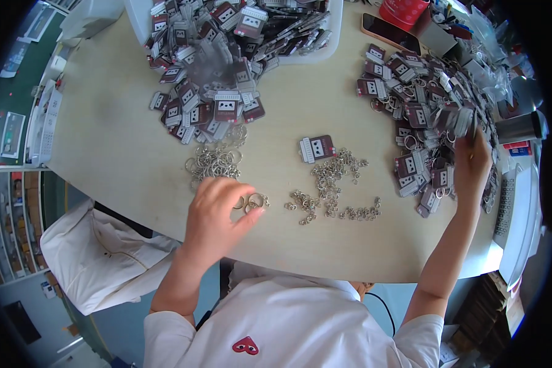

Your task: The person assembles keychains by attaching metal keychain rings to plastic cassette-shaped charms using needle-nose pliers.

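1. Key rings [256, 202] of silver colour are at the fingertips of the left hand [216, 216], a little above the table [116, 110].
2. On this hand, the thumb and the index finger make a curved opening; their tips come near to each other and grasp the rings between them. The other fingers are bent together behind the index finger.
3. Just beyond the left hand lies a pile of similar rings [214, 161], and behind it a heap of dark red and clear tags [208, 107] reaches up into a white bin [335, 37].
4. The right hand [474, 161] is over a second heap of tags [418, 116], where many rings are mixed in. Its fingers are bent, and a blurred greyish thing [463, 122] shows at their tips; I cannot tell if they grip it or release it.
5. Between the two hands, one single tag [317, 148] lies flat, touching or just beside many small metal links [330, 181].
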The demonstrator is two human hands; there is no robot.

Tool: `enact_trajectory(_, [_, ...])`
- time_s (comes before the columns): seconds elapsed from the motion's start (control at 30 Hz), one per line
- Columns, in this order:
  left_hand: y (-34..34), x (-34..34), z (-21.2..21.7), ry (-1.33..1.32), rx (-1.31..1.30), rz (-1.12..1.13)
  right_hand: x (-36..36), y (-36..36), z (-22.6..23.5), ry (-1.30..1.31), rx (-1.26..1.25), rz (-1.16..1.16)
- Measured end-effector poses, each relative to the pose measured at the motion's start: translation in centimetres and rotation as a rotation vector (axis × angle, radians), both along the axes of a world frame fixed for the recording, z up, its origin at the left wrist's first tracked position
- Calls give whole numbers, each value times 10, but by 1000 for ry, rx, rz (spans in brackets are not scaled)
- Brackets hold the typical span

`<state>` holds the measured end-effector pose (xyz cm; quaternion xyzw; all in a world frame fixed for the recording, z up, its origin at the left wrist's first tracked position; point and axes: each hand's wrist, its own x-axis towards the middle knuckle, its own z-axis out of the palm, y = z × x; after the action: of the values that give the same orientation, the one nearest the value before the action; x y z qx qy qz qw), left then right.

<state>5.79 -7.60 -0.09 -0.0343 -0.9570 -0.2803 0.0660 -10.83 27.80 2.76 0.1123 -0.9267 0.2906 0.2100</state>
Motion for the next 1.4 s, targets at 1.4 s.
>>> enact_trajectory(1.4, [61, -32, -11, -403, 1379, -84, 75, -98, -21, -933, -784, 772])
